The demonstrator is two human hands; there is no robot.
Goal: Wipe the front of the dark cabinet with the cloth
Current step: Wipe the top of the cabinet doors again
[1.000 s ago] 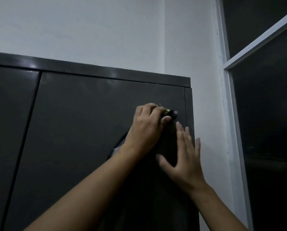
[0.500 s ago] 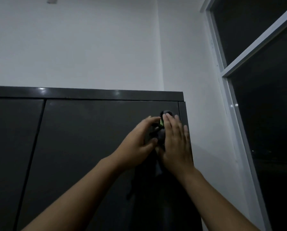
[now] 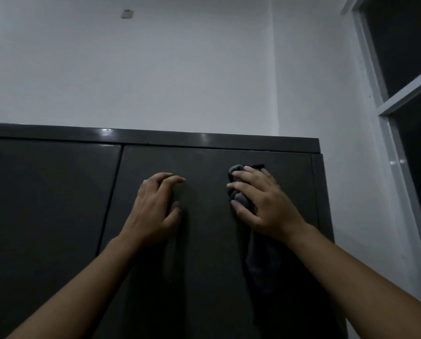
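Note:
The dark cabinet (image 3: 57, 216) fills the lower half of the head view, its two doors closed. My right hand (image 3: 265, 204) presses a dark grey cloth (image 3: 241, 200) against the upper part of the right door, with the cloth bunched between thumb and fingers. The rest of the cloth hangs down under my palm. My left hand (image 3: 155, 209) rests on the same door further left, its fingers bent with the tips touching the surface, and it holds nothing.
The cabinet's top rim (image 3: 204, 139) runs just above my hands. A white wall (image 3: 155, 69) rises behind it. A white window frame (image 3: 397, 99) with dark panes stands close to the cabinet's right side. A seam (image 3: 111, 199) divides the doors.
The cloth has passed from my left hand to my right. My left hand has slid away to the left along the door. The view has tilted up.

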